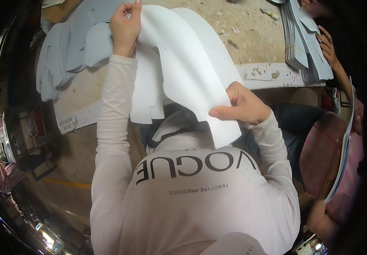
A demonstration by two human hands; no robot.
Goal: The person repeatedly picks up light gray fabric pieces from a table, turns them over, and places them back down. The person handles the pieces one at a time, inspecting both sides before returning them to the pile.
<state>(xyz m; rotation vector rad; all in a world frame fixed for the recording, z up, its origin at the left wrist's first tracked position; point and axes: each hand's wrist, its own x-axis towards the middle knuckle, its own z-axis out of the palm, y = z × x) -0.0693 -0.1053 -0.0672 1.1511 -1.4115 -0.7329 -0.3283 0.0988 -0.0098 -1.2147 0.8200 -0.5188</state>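
A white, grained sheet like leather, cut with curved edges and a notch, is stretched between my hands and bows upward in the middle. My left hand pinches its far left end above the table. With the thumb on top, my right hand grips its near right end, which hangs past the table's front edge. Beneath and behind it shows smoother white material; whether this is a second piece or the same one folded, I cannot tell. A stepped lower edge hangs below my left wrist.
Stacks of pale grey cut pieces lie on the worn table at the left. Another stack stands at the right, near a co-worker's hand. A second person in a pink shirt sits close on my right.
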